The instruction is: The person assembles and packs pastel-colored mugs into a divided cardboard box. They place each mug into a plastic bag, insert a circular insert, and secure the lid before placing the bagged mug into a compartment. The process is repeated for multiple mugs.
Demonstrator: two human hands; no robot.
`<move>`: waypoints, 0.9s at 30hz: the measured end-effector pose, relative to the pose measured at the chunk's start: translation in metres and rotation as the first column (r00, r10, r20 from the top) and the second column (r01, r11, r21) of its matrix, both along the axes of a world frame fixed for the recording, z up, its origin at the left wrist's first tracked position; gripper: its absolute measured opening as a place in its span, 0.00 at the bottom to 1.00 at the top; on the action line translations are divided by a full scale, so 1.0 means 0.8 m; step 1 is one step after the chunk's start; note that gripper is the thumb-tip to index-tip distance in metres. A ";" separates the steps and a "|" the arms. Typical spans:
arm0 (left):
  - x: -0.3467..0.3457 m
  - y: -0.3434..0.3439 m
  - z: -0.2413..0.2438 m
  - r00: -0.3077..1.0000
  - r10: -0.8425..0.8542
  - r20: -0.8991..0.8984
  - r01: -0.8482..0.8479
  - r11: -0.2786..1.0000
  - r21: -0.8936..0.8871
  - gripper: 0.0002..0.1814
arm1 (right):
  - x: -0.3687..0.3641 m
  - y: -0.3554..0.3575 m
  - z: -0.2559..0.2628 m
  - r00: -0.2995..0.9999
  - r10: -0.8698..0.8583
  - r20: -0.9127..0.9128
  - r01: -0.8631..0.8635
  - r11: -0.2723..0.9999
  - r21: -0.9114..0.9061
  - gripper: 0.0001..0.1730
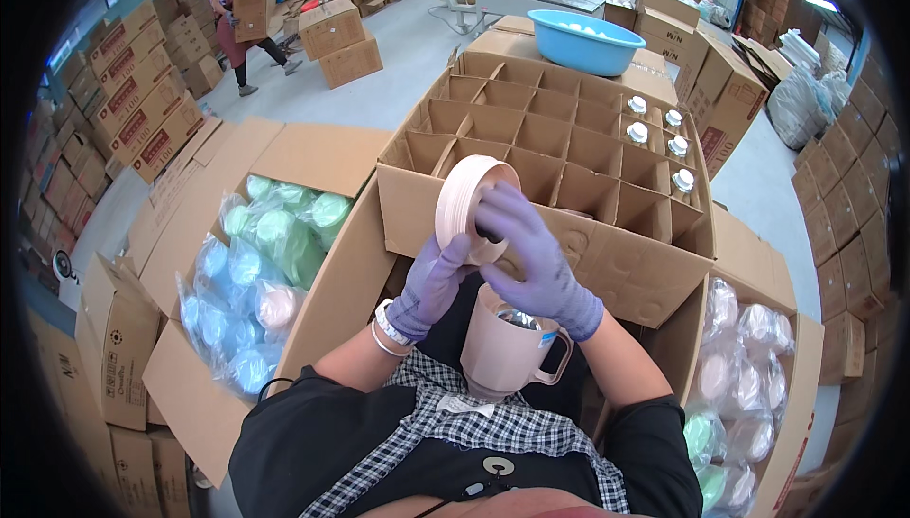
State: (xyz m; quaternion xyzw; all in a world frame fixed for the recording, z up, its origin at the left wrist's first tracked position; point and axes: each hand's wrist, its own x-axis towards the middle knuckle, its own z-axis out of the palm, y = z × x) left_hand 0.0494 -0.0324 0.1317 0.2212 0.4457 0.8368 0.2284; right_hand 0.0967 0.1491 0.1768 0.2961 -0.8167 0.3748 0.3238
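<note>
Both my hands wear thin purple gloves. My left hand [430, 283] grips the lower edge of a pale pink ringed plastic part [455, 202], round and hollow, held tilted above my lap. The fingers of my right hand [530, 255] reach into its opening, where something dark shows; whether they grip anything is hidden. Below my hands a pale pink plastic jug [501, 354] with a side handle stands upright near my apron, a shiny insert visible inside its mouth.
Ahead is a divided cardboard box [498, 234] with several silver-capped bottles [638, 133]. A blue basin [586, 45] sits behind it. Open cartons flank me, with bagged green and blue items [245, 262] left and bagged pink items [746, 376] right. A person [227, 20] carries a carton at far left.
</note>
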 end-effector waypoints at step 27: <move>0.002 -0.002 -0.011 0.883 0.069 -0.465 -0.223 0.933 -0.284 0.45 | -0.010 0.009 -0.006 0.852 -0.140 0.505 0.311 0.910 -0.274 0.35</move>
